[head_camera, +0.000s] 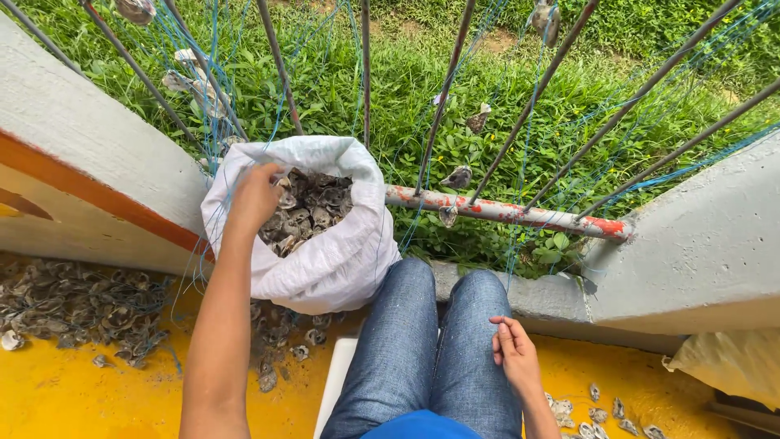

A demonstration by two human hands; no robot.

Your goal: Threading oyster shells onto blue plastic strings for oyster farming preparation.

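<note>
Left hand point(253, 195) reaching into white sack point(341, 260) at ten o'clock, fingertips hidden among shells point(313, 207); grip impossible to tell. Right hand point(513, 351) resting loosely apart, empty, on denim knee point(471, 341) at five o'clock.

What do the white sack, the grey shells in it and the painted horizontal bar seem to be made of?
The white sack looks like woven plastic: thin, creased, faintly shiny. The grey shells under the left hand look like rough, chalky oyster-type shell, though the kind is uncertain. The horizontal bar seems to be metal pipe; its white and red paint is flaking.
</note>
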